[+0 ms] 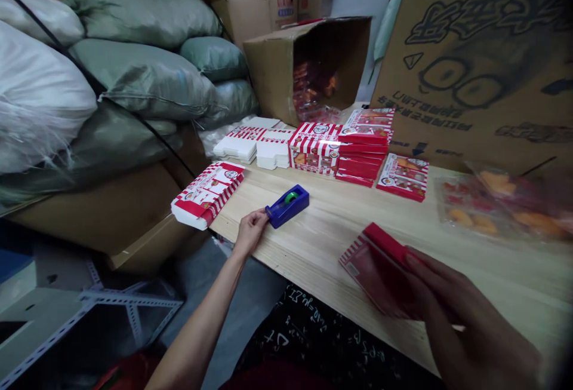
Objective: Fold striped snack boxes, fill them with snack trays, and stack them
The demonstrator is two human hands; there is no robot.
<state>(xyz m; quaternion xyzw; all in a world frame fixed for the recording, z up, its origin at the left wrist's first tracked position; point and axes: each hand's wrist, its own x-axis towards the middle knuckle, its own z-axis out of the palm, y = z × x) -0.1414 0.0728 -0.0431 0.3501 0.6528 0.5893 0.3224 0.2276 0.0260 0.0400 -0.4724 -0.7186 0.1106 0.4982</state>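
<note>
1. Our left hand (250,232) is closed in a pinch on the near end of a blue tape dispenser (286,208), with a green tape roll (291,197) showing in its top. The dispenser lies flat on a pale wooden table (340,229). This end-on hold looks sound, since it leaves the roll uncovered and keeps our fingers clear of it.

2. Our right hand (474,330) is curled over a red-and-white carton (373,270), gripping it by one side, with the fingers spread across its face. It sits tilted against the table, and the broad hold seems good for keeping its flat panels from buckling.

3. Just beyond the left hand, toward its outer side, a red-and-white striped box (208,193) lies at the table's edge. Keeping it squarely on the wood would seem wise, as one end juts past the edge.

4. Ahead of both hands stands a stack of red printed cartons (362,154), with white trays (235,145) to its left and a single red carton (401,177) to its right.

5. Beyond the right hand lie clear plastic packs of orange and red pieces (492,205).

6. Farther ahead of the hands, a cardboard box (273,73) lies tipped on its side, and woven sacks (143,73) are piled to the left.
</note>
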